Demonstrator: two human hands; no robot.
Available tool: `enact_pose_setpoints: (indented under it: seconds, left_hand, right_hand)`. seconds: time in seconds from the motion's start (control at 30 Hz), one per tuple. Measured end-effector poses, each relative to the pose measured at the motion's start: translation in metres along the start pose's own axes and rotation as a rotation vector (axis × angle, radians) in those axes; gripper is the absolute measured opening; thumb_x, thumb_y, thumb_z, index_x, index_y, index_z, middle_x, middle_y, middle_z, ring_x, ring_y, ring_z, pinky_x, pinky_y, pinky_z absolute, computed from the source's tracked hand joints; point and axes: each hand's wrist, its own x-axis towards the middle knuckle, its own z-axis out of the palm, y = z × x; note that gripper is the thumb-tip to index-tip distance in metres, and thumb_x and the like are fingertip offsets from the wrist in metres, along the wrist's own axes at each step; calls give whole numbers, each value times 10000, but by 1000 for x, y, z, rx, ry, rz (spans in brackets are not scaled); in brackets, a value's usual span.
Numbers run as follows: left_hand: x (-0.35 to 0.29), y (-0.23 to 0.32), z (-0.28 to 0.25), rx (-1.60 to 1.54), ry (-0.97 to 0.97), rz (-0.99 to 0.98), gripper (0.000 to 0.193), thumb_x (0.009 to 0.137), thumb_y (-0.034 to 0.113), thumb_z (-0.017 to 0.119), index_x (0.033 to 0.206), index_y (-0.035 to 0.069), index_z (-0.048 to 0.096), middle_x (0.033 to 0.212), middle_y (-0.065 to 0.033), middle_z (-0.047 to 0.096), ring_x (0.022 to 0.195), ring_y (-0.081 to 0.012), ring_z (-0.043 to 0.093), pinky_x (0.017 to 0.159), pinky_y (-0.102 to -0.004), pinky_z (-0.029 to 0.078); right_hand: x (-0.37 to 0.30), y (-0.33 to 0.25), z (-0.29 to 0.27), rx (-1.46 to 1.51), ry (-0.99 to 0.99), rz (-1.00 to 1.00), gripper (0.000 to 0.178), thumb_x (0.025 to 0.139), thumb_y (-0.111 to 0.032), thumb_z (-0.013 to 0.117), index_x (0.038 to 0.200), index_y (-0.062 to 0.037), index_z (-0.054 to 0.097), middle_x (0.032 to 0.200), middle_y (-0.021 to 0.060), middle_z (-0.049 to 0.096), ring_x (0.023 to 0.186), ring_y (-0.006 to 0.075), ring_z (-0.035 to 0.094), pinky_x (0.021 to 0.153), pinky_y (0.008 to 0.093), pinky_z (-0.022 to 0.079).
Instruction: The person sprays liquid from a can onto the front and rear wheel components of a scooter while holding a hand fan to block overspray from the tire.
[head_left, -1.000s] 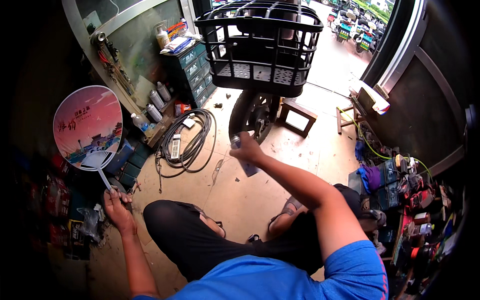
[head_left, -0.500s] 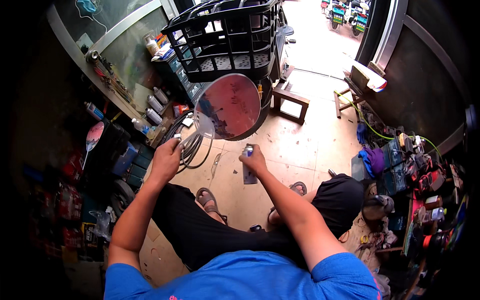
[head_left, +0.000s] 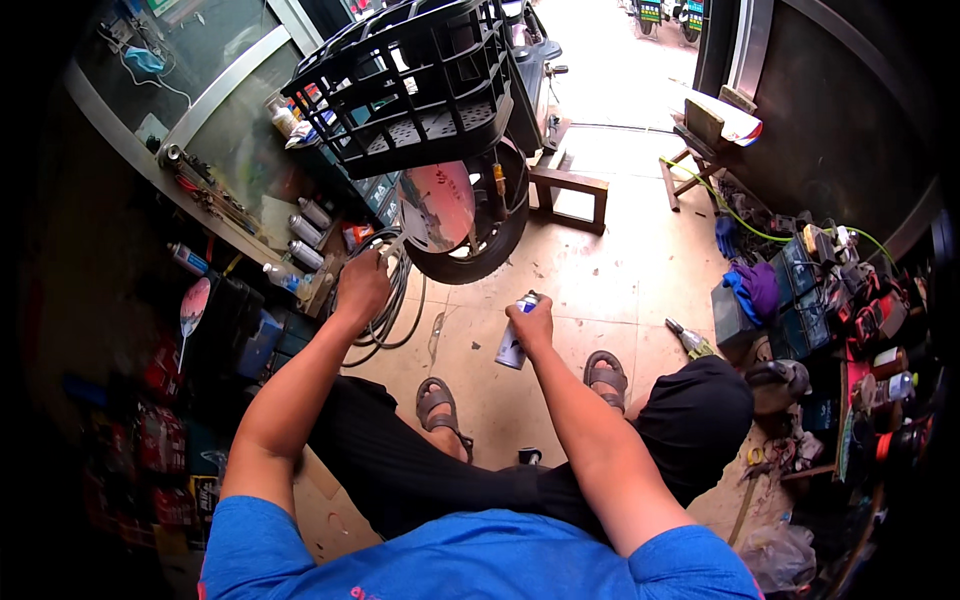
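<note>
My left hand is closed round the handle of a round hand fan with a pink, printed face. The fan is held out in front of a scooter wheel, below a black basket, and covers part of the tyre. Whether it touches the wheel I cannot tell. In my right hand is a spray can, tilted, its top up by my fingers and its base toward the lower left. The can is above the tiled floor, between my knees.
Coiled black hose lies left of the wheel, near several spray cans. A low wooden stool stands behind the wheel. Tools and boxes crowd the right side. Another round fan is at the left. A bottle lies near my right knee.
The fan has turned and now looks narrower, uncovering more of the wheel. The spray can has gone from upright to tilted and sits slightly farther right. The whole view has shifted a little.
</note>
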Motion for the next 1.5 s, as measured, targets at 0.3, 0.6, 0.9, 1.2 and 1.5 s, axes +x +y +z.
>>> enact_pose_setpoints:
  seconds: [0.3,0.6,0.9,1.2,1.5]
  left_hand:
    - [30,-16,25,51,46,-9,277,1029,255,656,1049,1,766,1001,-307,746,1002,-520,710,889,-617,540]
    - [28,11,32,-229,-6,-25,240,1069,221,620,1111,30,759,949,-242,761,906,-449,723,793,-524,548]
    - [38,10,70,-387,-429,-256,262,1115,128,546,1315,42,691,830,-85,743,529,-160,641,515,-336,536]
    - [51,39,76,-586,-328,-177,275,1106,66,519,1315,34,693,786,-45,674,545,-120,579,522,-313,487]
    - [66,39,90,-613,-365,-221,219,1097,92,516,1217,-1,673,840,-86,713,593,-163,650,569,-338,523]
  right_hand:
    - [33,-15,-21,44,111,-97,941,812,-349,812,1580,39,432,1362,347,675,1240,471,693,1115,482,535]
    - [44,-43,-45,190,109,-101,966,838,-381,809,1610,37,405,1403,344,659,1273,455,684,1129,465,518]
    - [51,-54,-49,259,113,-222,875,917,-386,806,1614,-13,430,1490,333,606,1358,441,627,1182,459,474]
    - [36,-152,-93,465,129,-434,724,905,-334,865,1508,-86,551,1204,182,727,1054,268,713,975,398,580]
    - [59,-124,-44,264,35,-485,747,873,-318,844,1517,-111,529,1368,254,665,1243,406,687,1069,473,553]
